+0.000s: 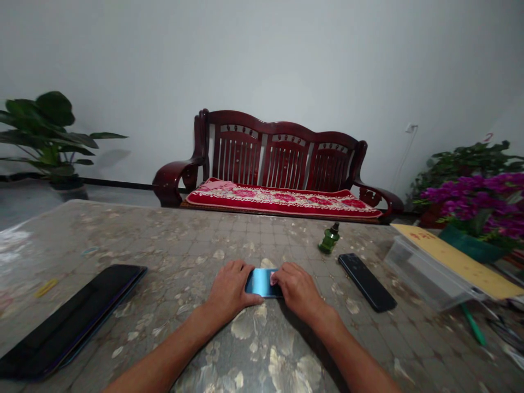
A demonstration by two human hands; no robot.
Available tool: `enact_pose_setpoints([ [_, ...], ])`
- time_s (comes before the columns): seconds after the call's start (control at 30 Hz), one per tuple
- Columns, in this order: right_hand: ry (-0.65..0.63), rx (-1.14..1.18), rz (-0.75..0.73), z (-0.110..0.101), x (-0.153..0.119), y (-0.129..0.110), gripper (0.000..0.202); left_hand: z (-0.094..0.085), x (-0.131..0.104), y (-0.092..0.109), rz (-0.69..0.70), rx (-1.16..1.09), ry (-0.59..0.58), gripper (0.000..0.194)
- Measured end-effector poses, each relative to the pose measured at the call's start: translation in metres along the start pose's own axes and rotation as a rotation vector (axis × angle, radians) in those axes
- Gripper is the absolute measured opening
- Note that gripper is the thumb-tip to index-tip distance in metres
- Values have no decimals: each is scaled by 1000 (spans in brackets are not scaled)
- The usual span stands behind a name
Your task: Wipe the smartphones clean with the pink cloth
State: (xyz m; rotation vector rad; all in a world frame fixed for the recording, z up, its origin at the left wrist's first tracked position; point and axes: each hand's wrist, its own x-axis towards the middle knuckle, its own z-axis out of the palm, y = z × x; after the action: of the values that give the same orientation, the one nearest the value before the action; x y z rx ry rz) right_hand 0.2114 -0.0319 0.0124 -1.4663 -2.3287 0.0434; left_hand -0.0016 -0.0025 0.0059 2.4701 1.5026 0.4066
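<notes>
A blue, shiny smartphone (258, 284) lies crosswise on the table in front of me. My left hand (230, 285) grips its left end, thumb along the near edge and fingers at the far edge. Over the right end, my right hand (295, 285) is closed on a small pink piece of what looks like cloth (273, 278), pressed against the phone's surface. Most of that piece is hidden by the fingers. To the right lies a black phone (366, 281), and a green spray bottle (329, 238) stands behind it.
A large black tablet-like slab (69, 322) and a yellow strip (46, 288) are on the left of the patterned table (172, 234). At the right are a clear plastic box (426, 267) with a tan folder (454, 259) on top and purple flowers (478, 202). A wooden bench (282, 164) stands beyond.
</notes>
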Motion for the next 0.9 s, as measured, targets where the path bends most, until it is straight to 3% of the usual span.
enact_pose_setpoints([
  [0.13, 45, -55, 141, -3, 1, 9, 23, 1, 1, -1, 6, -10, 10, 62],
  [0.37, -12, 68, -41, -2, -6, -1, 23, 2, 0, -2, 12, -1, 25, 58],
  [0.6, 46, -30, 133, -5, -10, 15, 24, 1, 1, -1, 5, -8, 13, 62],
  [0.8, -50, 51, -14, -7, -13, -1, 23, 4, 1, -3, 9, -7, 31, 60],
  [0.9, -93, 67, -11, -12, -12, -2, 23, 5, 0, -3, 7, 1, 35, 60],
])
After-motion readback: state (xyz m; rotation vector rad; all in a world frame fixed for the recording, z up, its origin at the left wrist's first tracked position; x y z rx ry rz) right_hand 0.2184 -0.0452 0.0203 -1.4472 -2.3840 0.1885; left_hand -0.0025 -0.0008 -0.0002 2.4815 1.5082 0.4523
